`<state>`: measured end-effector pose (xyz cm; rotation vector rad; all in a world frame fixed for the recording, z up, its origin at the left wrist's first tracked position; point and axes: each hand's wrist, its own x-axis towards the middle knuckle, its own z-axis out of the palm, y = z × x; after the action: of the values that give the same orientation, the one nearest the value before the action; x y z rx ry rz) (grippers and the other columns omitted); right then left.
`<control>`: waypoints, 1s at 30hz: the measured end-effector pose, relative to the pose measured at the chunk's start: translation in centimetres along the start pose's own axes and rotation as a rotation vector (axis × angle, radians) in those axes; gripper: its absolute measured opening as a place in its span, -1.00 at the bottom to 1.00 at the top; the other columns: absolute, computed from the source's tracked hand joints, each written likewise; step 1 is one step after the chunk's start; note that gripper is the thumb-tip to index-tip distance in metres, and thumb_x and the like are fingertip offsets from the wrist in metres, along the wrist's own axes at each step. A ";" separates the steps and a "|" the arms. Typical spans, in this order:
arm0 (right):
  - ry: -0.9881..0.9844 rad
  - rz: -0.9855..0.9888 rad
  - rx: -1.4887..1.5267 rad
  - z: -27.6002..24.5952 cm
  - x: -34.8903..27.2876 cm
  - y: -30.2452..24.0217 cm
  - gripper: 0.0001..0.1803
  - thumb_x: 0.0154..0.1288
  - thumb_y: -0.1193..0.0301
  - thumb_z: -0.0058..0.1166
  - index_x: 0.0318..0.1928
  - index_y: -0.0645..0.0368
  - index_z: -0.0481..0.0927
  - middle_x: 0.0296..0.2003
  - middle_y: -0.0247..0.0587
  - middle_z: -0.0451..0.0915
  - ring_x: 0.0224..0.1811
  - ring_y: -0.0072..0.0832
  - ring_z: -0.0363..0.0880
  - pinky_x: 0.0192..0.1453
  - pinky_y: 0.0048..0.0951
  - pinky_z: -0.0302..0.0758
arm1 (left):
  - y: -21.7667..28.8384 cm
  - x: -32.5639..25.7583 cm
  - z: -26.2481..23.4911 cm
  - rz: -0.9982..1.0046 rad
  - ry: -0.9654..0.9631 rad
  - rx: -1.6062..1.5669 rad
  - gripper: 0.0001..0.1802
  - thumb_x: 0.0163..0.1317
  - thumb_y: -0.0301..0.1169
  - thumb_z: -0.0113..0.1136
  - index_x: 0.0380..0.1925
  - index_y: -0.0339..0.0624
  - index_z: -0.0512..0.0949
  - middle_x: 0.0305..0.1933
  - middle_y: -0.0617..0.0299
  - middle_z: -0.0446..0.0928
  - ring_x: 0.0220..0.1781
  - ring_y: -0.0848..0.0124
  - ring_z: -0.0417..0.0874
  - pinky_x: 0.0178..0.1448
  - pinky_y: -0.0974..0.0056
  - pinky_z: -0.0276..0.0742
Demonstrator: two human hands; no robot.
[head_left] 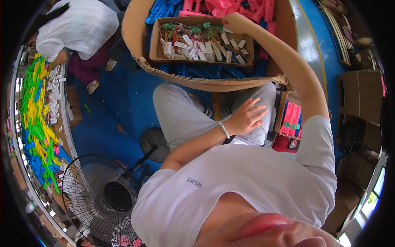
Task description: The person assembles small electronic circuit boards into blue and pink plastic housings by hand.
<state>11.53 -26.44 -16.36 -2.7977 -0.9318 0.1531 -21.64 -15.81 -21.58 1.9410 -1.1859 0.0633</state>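
Observation:
My left hand [246, 118] hovers over my lap with its fingers spread and nothing in them. My right hand [238, 23] reaches to the far right corner of a shallow cardboard tray [154, 43]. Its fingers are bent down and pressed together; what they hold, if anything, is hidden. In the tray lie many small white plastic cases [187, 40] with thin coloured wires and green circuit boards [207, 25]. The tray rests inside a large cardboard box [214, 85], on blue plastic parts [197, 71]. Pink plastic parts [269, 10] fill the box's far side.
A black standing fan [117, 196] is at my left. Beyond it, a long table [66, 119] holds green, yellow and blue plastic parts [39, 111], with a person in white [80, 29] bending near it. Beside my right leg a small box [283, 99] holds pink pieces [291, 115].

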 end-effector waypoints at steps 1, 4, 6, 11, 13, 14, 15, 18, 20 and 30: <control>0.043 0.006 -0.019 1.6 2.1 -0.2 -0.71 0.23 0.38 0.07 -0.05 0.11 0.64 -0.22 0.03 0.68 -0.13 -0.01 0.67 -0.09 -0.05 0.61 | -0.1 -0.9 -1.2 -0.054 0.042 -0.012 -0.46 0.26 -0.26 0.24 0.21 -0.18 0.46 0.27 0.09 0.41 0.43 -0.02 0.24 0.44 -0.12 0.20; 0.035 0.040 -0.070 4.5 5.7 -0.7 -0.66 0.23 0.42 0.05 0.04 0.04 0.60 -0.13 0.01 0.66 -0.11 -0.02 0.68 -0.10 -0.04 0.62 | 0.7 -2.8 -5.4 -0.136 0.123 0.007 -0.52 0.25 -0.34 0.24 0.15 -0.29 0.49 0.12 0.08 0.52 0.32 0.04 0.39 0.36 -0.04 0.33; -0.007 0.019 -0.151 5.4 7.2 -1.2 -0.64 0.24 0.44 0.04 0.07 -0.01 0.56 -0.06 -0.03 0.62 -0.10 -0.04 0.67 -0.09 -0.03 0.62 | 1.3 -4.3 -7.8 -0.256 0.213 -0.017 -0.52 0.23 -0.40 0.25 0.15 -0.29 0.49 0.10 0.07 0.53 0.29 0.06 0.42 0.32 0.00 0.36; 0.068 -0.061 -0.134 6.2 6.7 -0.4 -0.75 0.25 0.36 0.14 -0.07 0.07 0.55 -0.10 -0.06 0.54 -0.13 -0.04 0.66 -0.15 -0.02 0.60 | 2.2 -6.3 -14.4 -0.339 0.420 -0.060 -0.67 0.21 -0.56 0.20 -0.01 -0.33 0.55 -0.08 0.03 0.63 -0.01 0.06 0.62 0.12 0.08 0.54; 0.108 -0.113 -0.096 5.5 5.7 -0.1 -0.77 0.26 0.36 0.15 -0.08 0.10 0.54 -0.14 -0.06 0.55 -0.14 -0.04 0.65 -0.17 -0.03 0.60 | 2.6 -5.4 -18.3 -0.348 0.481 -0.050 -0.73 0.22 -0.60 0.15 -0.06 -0.33 0.57 -0.10 0.01 0.65 -0.07 0.10 0.67 0.07 0.16 0.57; 0.211 -0.224 0.004 4.5 5.3 0.0 -0.79 0.28 0.40 0.14 -0.09 0.14 0.54 -0.20 -0.07 0.57 -0.17 -0.08 0.67 -0.18 -0.09 0.61 | 2.4 -4.9 -20.1 -0.339 0.519 -0.040 -0.74 0.23 -0.60 0.15 -0.07 -0.34 0.58 -0.11 0.01 0.65 -0.08 0.15 0.68 0.06 0.20 0.57; 0.315 -0.331 0.105 3.3 4.8 0.0 -0.81 0.29 0.45 0.13 -0.11 0.19 0.55 -0.25 -0.08 0.58 -0.20 -0.13 0.68 -0.19 -0.15 0.63 | 2.3 -3.9 -22.0 -0.316 0.562 -0.043 -0.75 0.25 -0.60 0.14 -0.07 -0.36 0.58 -0.13 0.02 0.65 -0.09 0.19 0.68 0.05 0.22 0.57; 0.334 -0.331 0.546 -1.6 2.5 -3.5 -0.84 0.28 0.54 0.13 -0.13 0.28 0.58 -0.32 -0.11 0.60 -0.26 -0.28 0.70 -0.20 -0.33 0.64 | -1.0 -1.1 -26.3 -0.252 0.629 -0.021 -0.72 0.28 -0.59 0.17 0.00 -0.39 0.56 -0.11 0.06 0.65 -0.09 0.30 0.67 0.04 0.29 0.56; 0.368 -0.333 0.591 -4.5 0.6 -5.6 -0.85 0.25 0.60 0.15 -0.16 0.32 0.62 -0.27 -0.15 0.61 -0.28 -0.39 0.69 -0.18 -0.47 0.64 | -3.6 2.4 -28.3 -0.244 0.579 0.024 -0.67 0.27 -0.56 0.22 0.04 -0.37 0.56 -0.08 0.08 0.62 -0.08 0.35 0.66 0.04 0.32 0.55; 0.551 -0.210 1.012 -7.3 -4.3 -9.4 -0.90 0.27 0.67 0.14 -0.21 0.35 0.65 -0.29 -0.26 0.60 -0.24 -0.53 0.62 -0.15 -0.54 0.59 | -9.1 9.6 -28.4 -0.285 0.384 0.139 -0.79 0.26 -0.53 0.24 -0.11 -0.28 0.66 -0.24 0.15 0.65 -0.30 0.46 0.68 -0.19 0.37 0.57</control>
<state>3.74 -22.76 -7.13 -1.6661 -0.7056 -0.1419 0.65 -1.67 -4.71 2.0826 -0.6628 0.3582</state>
